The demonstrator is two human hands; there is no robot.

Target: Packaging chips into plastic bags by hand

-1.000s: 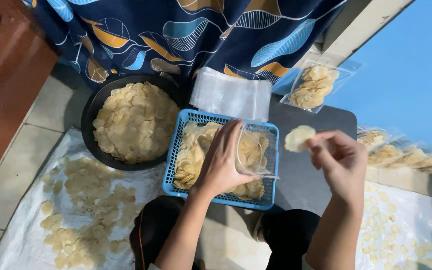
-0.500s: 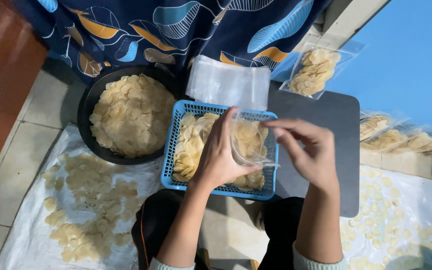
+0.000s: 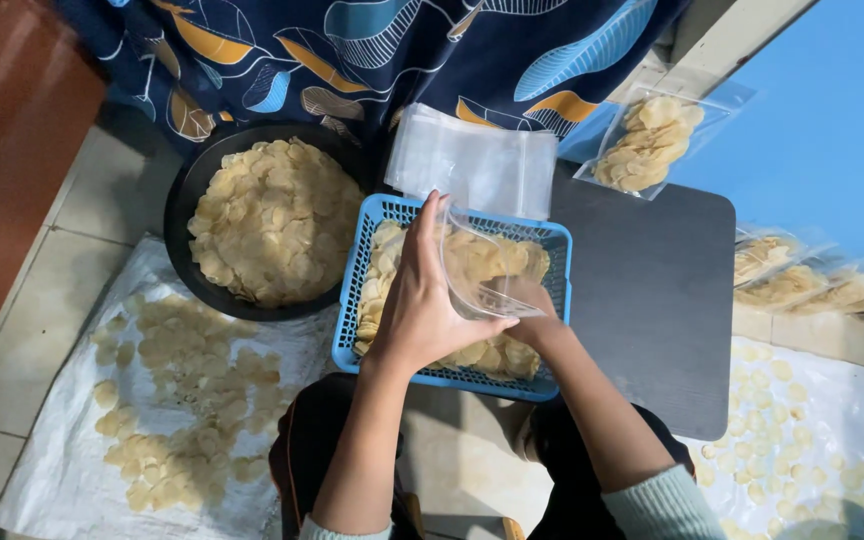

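My left hand (image 3: pixel 420 298) holds a clear plastic bag (image 3: pixel 482 275) upright over a blue plastic basket (image 3: pixel 552 236) of pale round crackers. My right hand (image 3: pixel 524 312) reaches down into the basket behind the bag, its fingers among the crackers and partly hidden by the bag. Whether it grips any crackers I cannot tell.
A black pan (image 3: pixel 184 190) full of crackers sits left of the basket. A stack of empty clear bags (image 3: pixel 472 160) lies behind it. Filled bags (image 3: pixel 647 140) rest at the upper right beside a dark board (image 3: pixel 652 290). Loose crackers lie on white sheets (image 3: pixel 62 470) on both sides.
My right hand held a single cracker out to the right, came to the bag's mouth, and has now dropped into the basket. The left hand has kept hold of the bag.
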